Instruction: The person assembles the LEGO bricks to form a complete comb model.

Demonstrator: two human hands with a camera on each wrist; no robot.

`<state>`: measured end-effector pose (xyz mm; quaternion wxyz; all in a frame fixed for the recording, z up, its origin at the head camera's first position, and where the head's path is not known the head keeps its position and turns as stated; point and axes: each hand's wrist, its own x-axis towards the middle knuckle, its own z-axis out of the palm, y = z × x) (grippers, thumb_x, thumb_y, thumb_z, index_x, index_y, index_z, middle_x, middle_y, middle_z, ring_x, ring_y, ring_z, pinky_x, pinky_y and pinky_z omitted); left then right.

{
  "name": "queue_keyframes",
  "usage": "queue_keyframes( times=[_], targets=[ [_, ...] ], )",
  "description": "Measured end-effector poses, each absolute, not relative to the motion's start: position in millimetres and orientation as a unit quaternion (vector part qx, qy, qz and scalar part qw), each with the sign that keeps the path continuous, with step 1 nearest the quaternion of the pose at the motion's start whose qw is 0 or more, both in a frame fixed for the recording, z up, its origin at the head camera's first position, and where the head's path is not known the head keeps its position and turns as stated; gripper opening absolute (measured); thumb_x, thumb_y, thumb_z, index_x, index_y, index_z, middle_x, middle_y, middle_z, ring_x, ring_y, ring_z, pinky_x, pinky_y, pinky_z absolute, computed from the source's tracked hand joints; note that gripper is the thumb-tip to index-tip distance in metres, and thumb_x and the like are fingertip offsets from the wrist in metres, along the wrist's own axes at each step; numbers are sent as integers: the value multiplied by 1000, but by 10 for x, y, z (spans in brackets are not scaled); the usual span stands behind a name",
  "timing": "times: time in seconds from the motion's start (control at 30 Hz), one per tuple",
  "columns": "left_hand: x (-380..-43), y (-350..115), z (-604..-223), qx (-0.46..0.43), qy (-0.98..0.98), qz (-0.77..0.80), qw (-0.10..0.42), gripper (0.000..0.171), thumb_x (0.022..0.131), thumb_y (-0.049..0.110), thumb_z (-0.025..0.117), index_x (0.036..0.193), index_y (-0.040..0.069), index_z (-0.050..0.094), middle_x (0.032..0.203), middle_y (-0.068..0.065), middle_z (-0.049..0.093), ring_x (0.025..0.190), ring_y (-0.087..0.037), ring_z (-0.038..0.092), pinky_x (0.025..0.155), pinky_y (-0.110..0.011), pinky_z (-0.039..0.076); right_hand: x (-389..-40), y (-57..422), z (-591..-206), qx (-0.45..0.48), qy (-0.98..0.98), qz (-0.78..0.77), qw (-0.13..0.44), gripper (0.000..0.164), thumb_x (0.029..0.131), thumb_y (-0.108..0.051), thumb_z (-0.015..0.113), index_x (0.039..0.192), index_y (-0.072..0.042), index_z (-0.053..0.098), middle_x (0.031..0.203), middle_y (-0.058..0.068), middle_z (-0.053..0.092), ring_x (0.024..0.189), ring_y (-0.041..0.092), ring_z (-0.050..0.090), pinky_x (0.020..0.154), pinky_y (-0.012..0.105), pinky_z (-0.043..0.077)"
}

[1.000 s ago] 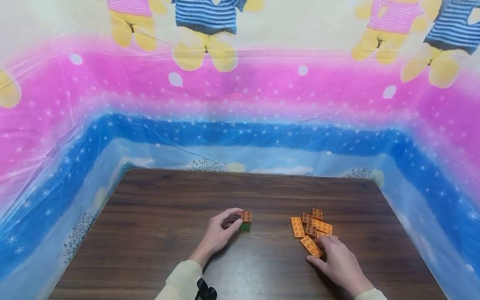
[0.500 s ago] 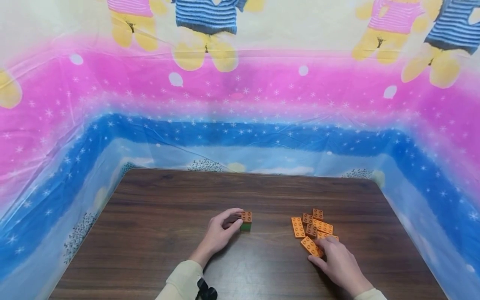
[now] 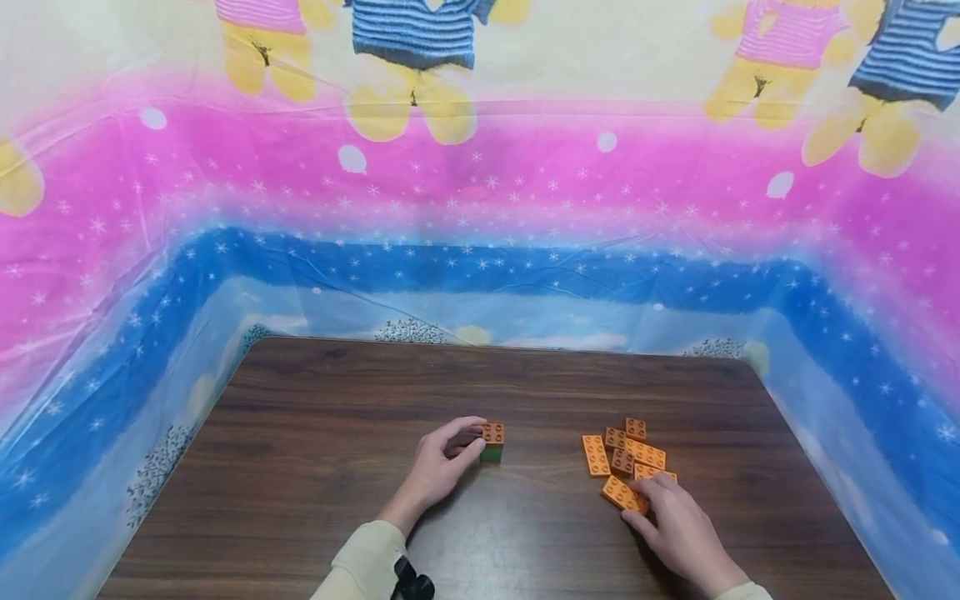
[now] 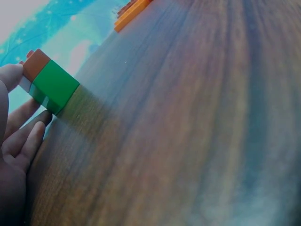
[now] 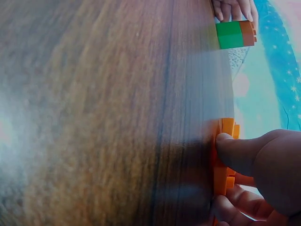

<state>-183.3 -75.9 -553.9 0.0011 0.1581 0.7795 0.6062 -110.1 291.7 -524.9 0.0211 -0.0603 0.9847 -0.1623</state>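
Note:
Near the middle of the table, a small brown toy brick sits on top of a green block. My left hand holds this stack from its left side, thumb in front and fingers behind. Over on the right, my right hand has thumb and fingers on an orange eight-stud brick lying on the table. In the right wrist view the thumb lies across that orange brick, with the other fingers on its far side and partly hidden.
Beyond the right hand lies a loose group of bricks: another orange brick, a further orange one, and small brown bricks. One more orange brick is partly covered by the fingers. A patterned cloth rises behind the wooden table.
The orange brick under my right hand has turned slightly, and the right thumb has shifted a little to the right. My left hand and the stack stay where they were.

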Motion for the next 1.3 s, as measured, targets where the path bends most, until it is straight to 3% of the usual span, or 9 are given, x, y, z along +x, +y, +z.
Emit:
queue_keyframes(
  times=[0.27,0.43,0.77,1.03,1.3],
  targets=[
    [-1838,-755,-5546,162,778,607,0,36,104,27,69,136,13,68,127,-2,73,118,-21,69,96,-33,56,-1083,2929,-5222,-54,981,-184,27,33,91,-26,84,120,-13,75,107,0,67,83,10,54,71,37,49],
    [-1835,-759,-5543,161,777,609,-3,35,104,27,69,136,15,69,127,-1,72,119,-20,69,96,-32,56,-1070,2933,-5196,-53,979,-196,23,34,92,-24,83,122,-13,74,115,3,71,92,13,63,80,45,56],
    [-1828,-761,-5538,160,775,611,-2,34,104,26,70,136,16,69,127,-2,73,119,-21,69,96,-34,56,-1071,2921,-5175,-58,974,-217,11,34,94,-20,81,125,-9,73,120,8,74,103,21,69,90,53,56],
    [-1823,-762,-5545,165,783,600,-5,35,104,29,68,137,16,68,128,0,72,119,-20,69,96,-33,56,-1078,2867,-5157,-92,967,-231,-56,37,94,-19,81,127,-7,72,124,11,74,112,31,70,94,57,54],
    [-1836,-757,-5558,170,784,597,-12,35,105,28,68,137,15,68,127,-2,72,118,-21,70,95,-33,57,-1129,2772,-5125,-119,956,-247,-103,36,93,-15,82,126,-7,72,122,9,74,108,26,70,90,53,56]
  ],
)
